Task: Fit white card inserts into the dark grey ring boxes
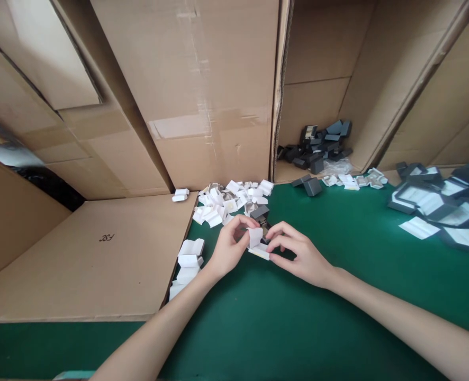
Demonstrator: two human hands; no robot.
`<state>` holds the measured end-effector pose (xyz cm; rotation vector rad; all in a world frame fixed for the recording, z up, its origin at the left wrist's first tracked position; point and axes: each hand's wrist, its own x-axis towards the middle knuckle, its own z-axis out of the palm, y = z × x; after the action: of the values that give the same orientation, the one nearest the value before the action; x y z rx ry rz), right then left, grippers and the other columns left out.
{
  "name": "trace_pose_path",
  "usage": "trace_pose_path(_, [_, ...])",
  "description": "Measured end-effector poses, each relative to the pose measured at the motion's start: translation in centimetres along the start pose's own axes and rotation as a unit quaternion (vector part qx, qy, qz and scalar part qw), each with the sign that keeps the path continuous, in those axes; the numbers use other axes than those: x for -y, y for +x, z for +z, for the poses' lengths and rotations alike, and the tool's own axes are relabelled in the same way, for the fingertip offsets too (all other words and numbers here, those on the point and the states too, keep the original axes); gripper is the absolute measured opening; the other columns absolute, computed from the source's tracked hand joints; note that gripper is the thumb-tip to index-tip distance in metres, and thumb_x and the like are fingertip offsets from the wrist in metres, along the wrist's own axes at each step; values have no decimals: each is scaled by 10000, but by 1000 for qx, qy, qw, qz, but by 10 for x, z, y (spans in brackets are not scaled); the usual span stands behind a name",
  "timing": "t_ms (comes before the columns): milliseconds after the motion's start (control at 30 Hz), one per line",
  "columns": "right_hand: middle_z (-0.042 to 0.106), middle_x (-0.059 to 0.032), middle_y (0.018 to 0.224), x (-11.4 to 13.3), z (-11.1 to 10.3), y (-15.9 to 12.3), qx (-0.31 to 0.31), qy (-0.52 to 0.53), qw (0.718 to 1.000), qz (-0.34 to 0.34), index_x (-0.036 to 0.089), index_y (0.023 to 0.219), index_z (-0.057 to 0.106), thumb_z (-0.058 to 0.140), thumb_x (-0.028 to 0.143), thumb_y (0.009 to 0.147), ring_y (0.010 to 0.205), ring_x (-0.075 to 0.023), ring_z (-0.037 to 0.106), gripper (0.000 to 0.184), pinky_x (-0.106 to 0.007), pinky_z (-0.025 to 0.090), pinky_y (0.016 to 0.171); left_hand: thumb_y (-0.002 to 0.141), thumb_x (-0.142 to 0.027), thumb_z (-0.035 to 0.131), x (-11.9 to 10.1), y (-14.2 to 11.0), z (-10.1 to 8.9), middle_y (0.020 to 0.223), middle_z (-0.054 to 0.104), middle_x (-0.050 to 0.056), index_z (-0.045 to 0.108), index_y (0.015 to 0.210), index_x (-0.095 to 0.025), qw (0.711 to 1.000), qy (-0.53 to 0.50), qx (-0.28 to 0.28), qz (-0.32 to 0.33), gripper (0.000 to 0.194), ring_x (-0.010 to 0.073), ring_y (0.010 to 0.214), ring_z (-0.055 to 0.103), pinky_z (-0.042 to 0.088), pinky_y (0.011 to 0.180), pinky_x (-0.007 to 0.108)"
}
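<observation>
Both hands meet over the green table (298,317). My left hand (228,248) pinches the upright flap of a small white folded insert (255,238). My right hand (298,254) grips the same insert from the right, fingers curled round its lower edge and a small dark piece inside it. Just beyond the hands lies a heap of white inserts (230,201) with a small grey box (259,212) on it. A short row of folded white inserts (189,262) lies left of my left wrist.
A flat cardboard sheet (79,264) covers the table's left part. Large cardboard boxes (203,90) stand behind; an open one holds dark grey boxes (317,145). Two grey boxes (308,184) and more white inserts (353,181) lie at its mouth. Dark open boxes (444,203) pile at the right.
</observation>
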<state>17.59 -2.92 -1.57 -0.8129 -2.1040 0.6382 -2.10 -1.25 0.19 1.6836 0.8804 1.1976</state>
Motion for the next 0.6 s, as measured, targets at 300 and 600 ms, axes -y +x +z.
trace_pose_path(300, [599, -62, 923, 3, -6, -2, 15, -44, 991, -128, 214, 832, 553, 528, 118, 812, 830, -168, 578, 101, -316, 485, 707, 818, -246, 591, -1, 4, -5, 961, 621, 49, 509, 824, -167, 993, -57, -100, -25, 114, 132, 841, 585, 462, 707, 234])
trace_pose_path(600, [599, 4, 665, -24, -27, 4, -258, 126, 944, 165, 211, 815, 519, 631, 344, 804, 552, -122, 570, 175, -262, 492, 527, 774, -239, 627, -7, 3, -7, 879, 627, 37, 509, 848, -174, 995, -52, -80, -23, 154, 133, 785, 582, 459, 694, 243])
